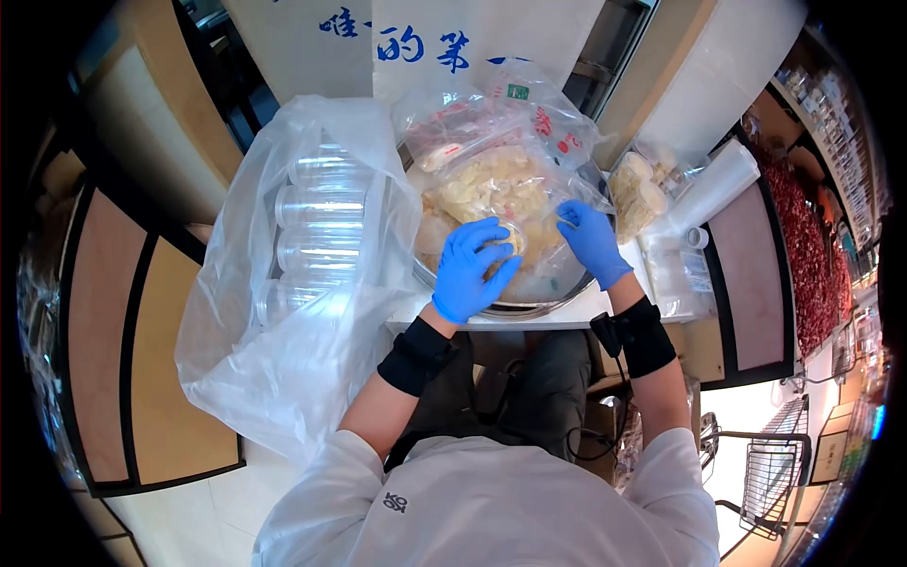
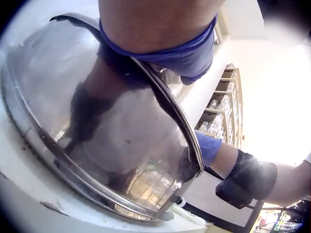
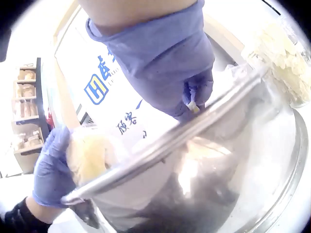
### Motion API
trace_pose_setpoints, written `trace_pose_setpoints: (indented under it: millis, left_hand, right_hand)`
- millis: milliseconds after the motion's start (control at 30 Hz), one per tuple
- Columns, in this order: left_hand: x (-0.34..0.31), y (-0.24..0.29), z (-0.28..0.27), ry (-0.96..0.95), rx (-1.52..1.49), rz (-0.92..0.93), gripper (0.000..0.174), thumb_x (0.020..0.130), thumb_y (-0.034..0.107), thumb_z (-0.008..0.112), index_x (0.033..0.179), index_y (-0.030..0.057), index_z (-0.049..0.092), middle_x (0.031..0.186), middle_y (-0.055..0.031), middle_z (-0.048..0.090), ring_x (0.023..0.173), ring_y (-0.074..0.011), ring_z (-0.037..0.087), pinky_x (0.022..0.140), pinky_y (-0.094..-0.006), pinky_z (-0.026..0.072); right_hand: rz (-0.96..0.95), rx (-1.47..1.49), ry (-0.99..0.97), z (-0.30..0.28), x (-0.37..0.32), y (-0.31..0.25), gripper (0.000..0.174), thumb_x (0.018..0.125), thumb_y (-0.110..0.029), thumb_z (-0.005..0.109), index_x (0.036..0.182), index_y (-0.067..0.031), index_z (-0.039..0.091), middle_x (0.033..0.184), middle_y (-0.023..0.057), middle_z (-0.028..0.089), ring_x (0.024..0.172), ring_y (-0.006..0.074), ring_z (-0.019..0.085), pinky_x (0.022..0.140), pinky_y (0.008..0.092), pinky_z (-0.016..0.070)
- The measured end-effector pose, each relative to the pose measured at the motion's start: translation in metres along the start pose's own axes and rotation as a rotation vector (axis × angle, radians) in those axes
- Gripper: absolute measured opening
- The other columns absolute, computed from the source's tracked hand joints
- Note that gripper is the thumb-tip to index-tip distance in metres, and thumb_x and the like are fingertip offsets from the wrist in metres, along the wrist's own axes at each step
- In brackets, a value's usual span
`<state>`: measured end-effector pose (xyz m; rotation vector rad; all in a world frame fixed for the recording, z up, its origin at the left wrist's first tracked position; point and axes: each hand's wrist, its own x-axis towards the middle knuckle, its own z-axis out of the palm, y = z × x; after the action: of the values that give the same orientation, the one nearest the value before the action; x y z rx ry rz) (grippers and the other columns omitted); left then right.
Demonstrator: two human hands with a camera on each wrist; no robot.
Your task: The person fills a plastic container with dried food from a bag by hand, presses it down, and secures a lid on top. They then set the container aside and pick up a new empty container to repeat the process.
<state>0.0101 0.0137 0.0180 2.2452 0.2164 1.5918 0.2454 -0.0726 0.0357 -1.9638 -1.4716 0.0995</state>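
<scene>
Looking down from the head cam, the left hand [image 1: 472, 269] is gripping a clear jar [image 1: 513, 236] over the near side of a metal basin [image 1: 529, 310], and the right hand [image 1: 592, 244] is hovering over the basin's right side, fingers curled in. Pale flakes [image 1: 477, 189] are filling much of the basin, so I'm guessing the step in hand is packing the jar by hand. The next move is probably calling for steadying the jar and bringing flakes to its mouth. A crumpled plastic bag [image 1: 453, 109] is lying over the far edge and could be getting in the way. Empty jars [image 1: 321, 208] are lying in a big white bag on the left; a plastic roll [image 1: 723, 180] and some packed containers [image 1: 638, 203] are sitting on the right.

From the left wrist, the basin's shiny side is blocking nearly everything, so I'm not able to tell the grip there; shelves [image 2: 221, 116] are showing way behind.

From the right wrist, the right fingers are pinching what looks like a small yellowish piece [image 3: 193, 107] just above the rim, while the left hand is holding the jar near the rim too.
</scene>
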Motion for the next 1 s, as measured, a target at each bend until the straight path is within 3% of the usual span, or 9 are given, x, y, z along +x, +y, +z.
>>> trace_pose_setpoints:
  millis: [267,333,400,533,600,733,800,900,1000]
  left_hand:
    - [0.006,0.002,0.001,-0.022,0.032,0.037,0.019,0.073,0.010,0.076,0.081,0.0117,0.059,0.098,-0.0043,0.063,0.104,-0.0275,0.059,0.086,-0.0396,0.0440]
    - [0.005,0.003,0.001,-0.035,0.036,0.032,0.019,0.073,0.010,0.076,0.081,0.0118,0.059,0.099,-0.0041,0.063,0.103,-0.0272,0.059,0.086,-0.0396,0.0439]
    - [0.006,0.001,-0.001,-0.050,0.045,0.032,0.018,0.073,0.010,0.076,0.081,0.0119,0.059,0.099,-0.0039,0.062,0.103,-0.0269,0.059,0.086,-0.0396,0.0438]
    - [0.004,0.000,0.001,-0.028,-0.010,-0.004,0.019,0.073,0.010,0.076,0.083,0.0108,0.060,0.103,-0.0055,0.062,0.104,-0.0281,0.059,0.088,-0.0393,0.0437]
    - [0.001,0.001,0.000,-0.031,-0.031,-0.032,0.019,0.073,0.010,0.075,0.084,0.0104,0.060,0.104,-0.0062,0.062,0.104,-0.0285,0.059,0.089,-0.0391,0.0436]
    - [0.001,0.002,-0.002,-0.014,-0.068,-0.064,0.021,0.074,0.010,0.075,0.087,0.0094,0.060,0.107,-0.0082,0.062,0.104,-0.0299,0.059,0.090,-0.0389,0.0442]
    - [0.001,0.002,-0.003,-0.007,-0.074,-0.058,0.021,0.074,0.010,0.075,0.088,0.0094,0.060,0.106,-0.0084,0.063,0.104,-0.0301,0.059,0.090,-0.0389,0.0445]
    - [0.000,-0.001,0.000,-0.007,-0.104,-0.090,0.023,0.074,0.010,0.075,0.090,0.0098,0.058,0.104,-0.0085,0.063,0.103,-0.0305,0.059,0.090,-0.0396,0.0449]
    - [0.001,-0.001,0.000,0.001,-0.107,-0.081,0.025,0.073,0.009,0.076,0.090,0.0101,0.058,0.105,-0.0085,0.063,0.103,-0.0309,0.059,0.089,-0.0398,0.0451]
  right_hand:
    - [0.172,0.073,0.019,0.023,0.013,0.004,0.012,0.080,-0.010,0.065,0.085,0.0006,0.066,0.079,0.0150,0.067,0.072,0.0257,0.065,0.070,0.0366,0.0514]
    - [0.398,0.358,-0.030,0.028,0.015,0.002,0.014,0.079,-0.014,0.063,0.081,0.0000,0.067,0.079,0.0178,0.066,0.067,0.0293,0.064,0.067,0.0384,0.0511]
    - [0.146,-0.109,-0.344,0.034,0.027,0.017,0.018,0.080,-0.017,0.060,0.084,-0.0009,0.068,0.082,0.0198,0.066,0.066,0.0329,0.063,0.068,0.0396,0.0519]
    - [0.010,-0.246,-0.327,0.022,0.038,0.016,0.022,0.080,-0.015,0.057,0.094,-0.0023,0.068,0.084,0.0205,0.067,0.069,0.0367,0.063,0.070,0.0410,0.0522]
    - [-0.340,-0.318,-0.337,0.012,0.042,0.012,0.030,0.080,-0.013,0.056,0.107,-0.0043,0.064,0.092,0.0222,0.066,0.083,0.0390,0.064,0.078,0.0423,0.0511]
    - [-0.432,-0.361,-0.437,0.031,0.068,0.026,0.039,0.082,-0.014,0.054,0.120,-0.0036,0.057,0.109,0.0249,0.062,0.100,0.0384,0.060,0.086,0.0418,0.0483]
    - [-0.217,-0.497,-0.775,0.050,0.089,0.029,0.049,0.087,-0.016,0.052,0.132,0.0009,0.046,0.124,0.0269,0.054,0.112,0.0374,0.055,0.096,0.0390,0.0444]
    - [-0.301,-0.319,-0.540,0.063,0.086,0.015,0.061,0.089,-0.020,0.053,0.141,0.0040,0.033,0.131,0.0270,0.050,0.116,0.0354,0.054,0.100,0.0362,0.0420]
    - [-0.308,-0.452,-0.573,0.073,0.091,-0.005,0.069,0.090,-0.025,0.056,0.145,0.0033,0.026,0.131,0.0260,0.050,0.118,0.0339,0.053,0.102,0.0348,0.0402]
